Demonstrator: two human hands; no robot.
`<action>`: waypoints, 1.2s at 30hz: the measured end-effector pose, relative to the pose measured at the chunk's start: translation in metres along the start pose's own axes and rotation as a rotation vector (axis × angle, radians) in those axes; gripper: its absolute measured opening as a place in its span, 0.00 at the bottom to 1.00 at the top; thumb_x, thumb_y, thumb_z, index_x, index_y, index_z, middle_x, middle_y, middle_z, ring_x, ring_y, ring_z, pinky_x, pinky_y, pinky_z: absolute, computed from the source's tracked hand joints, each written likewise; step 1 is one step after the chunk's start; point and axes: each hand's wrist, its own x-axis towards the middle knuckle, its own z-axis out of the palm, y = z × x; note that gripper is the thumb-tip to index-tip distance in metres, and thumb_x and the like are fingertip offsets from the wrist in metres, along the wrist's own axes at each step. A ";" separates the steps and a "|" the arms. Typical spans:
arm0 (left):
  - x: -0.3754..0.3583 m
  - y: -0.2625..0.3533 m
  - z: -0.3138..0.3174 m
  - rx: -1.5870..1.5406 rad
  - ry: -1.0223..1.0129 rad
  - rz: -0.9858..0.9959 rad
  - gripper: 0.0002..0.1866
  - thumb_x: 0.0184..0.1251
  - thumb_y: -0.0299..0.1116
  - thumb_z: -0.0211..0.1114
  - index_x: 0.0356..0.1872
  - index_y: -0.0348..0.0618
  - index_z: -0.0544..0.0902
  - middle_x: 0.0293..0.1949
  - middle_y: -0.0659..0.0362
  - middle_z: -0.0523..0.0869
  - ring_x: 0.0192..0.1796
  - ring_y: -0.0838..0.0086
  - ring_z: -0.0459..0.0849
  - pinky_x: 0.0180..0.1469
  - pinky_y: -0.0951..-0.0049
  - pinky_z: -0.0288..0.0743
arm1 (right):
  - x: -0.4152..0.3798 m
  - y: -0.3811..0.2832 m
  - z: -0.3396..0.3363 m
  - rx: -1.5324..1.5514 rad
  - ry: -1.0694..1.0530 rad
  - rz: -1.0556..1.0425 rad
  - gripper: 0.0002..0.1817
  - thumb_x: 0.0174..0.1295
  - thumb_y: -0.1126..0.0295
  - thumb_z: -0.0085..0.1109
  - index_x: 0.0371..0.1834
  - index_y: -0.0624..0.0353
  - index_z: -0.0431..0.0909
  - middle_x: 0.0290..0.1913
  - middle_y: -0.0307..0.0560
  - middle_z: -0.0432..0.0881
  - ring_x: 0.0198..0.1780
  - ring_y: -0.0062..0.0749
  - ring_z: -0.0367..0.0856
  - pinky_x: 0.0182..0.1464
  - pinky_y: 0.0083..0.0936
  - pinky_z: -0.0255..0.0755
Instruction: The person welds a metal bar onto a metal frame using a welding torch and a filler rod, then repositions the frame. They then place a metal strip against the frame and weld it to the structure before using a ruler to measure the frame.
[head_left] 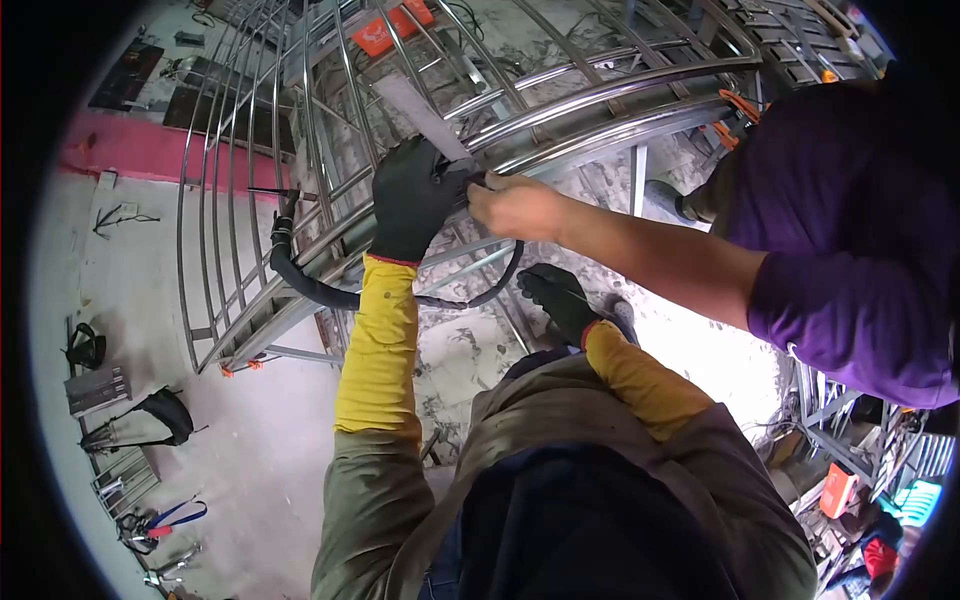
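Observation:
My left hand (412, 200), in a black glove below a yellow sleeve, is closed at the lower end of a grey flat strip (425, 118) beside the metal railing (590, 95). A co-worker's bare hand (520, 207) meets my fingertips there, and the contact point is partly hidden. Lower down, my gloved right hand (562, 298) is held near my body with its fingers curled. Something thin may lie in it, too small to name. A welding torch (285, 225) leans at the railing's left part, and its black cable (330, 296) loops below my left wrist.
A co-worker in a purple shirt (850, 240) stands on the right, one arm reaching across. Orange clamps (735, 108) grip the railing's right end. An orange box (392, 27) lies behind the bars. Black straps and metal parts (145, 420) lie along the left.

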 end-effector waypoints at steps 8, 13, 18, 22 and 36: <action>0.000 0.007 0.000 0.111 0.020 0.072 0.17 0.59 0.45 0.82 0.42 0.47 0.92 0.35 0.54 0.91 0.38 0.53 0.90 0.44 0.53 0.81 | -0.007 -0.004 -0.010 -0.073 0.016 0.042 0.13 0.78 0.60 0.68 0.56 0.56 0.90 0.48 0.34 0.90 0.49 0.20 0.85 0.54 0.22 0.77; 0.000 0.007 0.002 0.165 0.024 0.075 0.15 0.61 0.45 0.80 0.39 0.46 0.91 0.33 0.54 0.90 0.36 0.53 0.90 0.43 0.52 0.81 | -0.008 0.005 -0.012 -0.092 -0.001 0.001 0.12 0.79 0.61 0.67 0.55 0.56 0.90 0.47 0.35 0.90 0.49 0.20 0.85 0.54 0.22 0.77; -0.001 0.008 0.001 0.149 0.031 0.065 0.15 0.61 0.45 0.80 0.38 0.46 0.91 0.32 0.54 0.90 0.36 0.54 0.90 0.42 0.53 0.81 | -0.019 -0.012 -0.008 -0.239 -0.039 -0.074 0.10 0.78 0.68 0.66 0.56 0.58 0.89 0.47 0.37 0.89 0.47 0.20 0.84 0.53 0.23 0.78; -0.001 0.009 0.000 0.091 0.015 0.034 0.14 0.61 0.45 0.80 0.39 0.47 0.91 0.33 0.53 0.91 0.36 0.54 0.91 0.43 0.53 0.82 | -0.036 -0.064 0.013 -0.412 -0.049 -0.725 0.10 0.77 0.74 0.64 0.58 0.60 0.86 0.48 0.49 0.88 0.43 0.32 0.87 0.46 0.32 0.82; -0.001 0.005 0.002 0.172 0.041 0.062 0.12 0.63 0.41 0.77 0.41 0.48 0.91 0.33 0.53 0.90 0.36 0.52 0.91 0.41 0.51 0.82 | 0.033 -0.186 0.053 -0.683 0.013 -1.343 0.14 0.76 0.78 0.57 0.62 0.60 0.83 0.53 0.59 0.86 0.54 0.57 0.88 0.57 0.44 0.82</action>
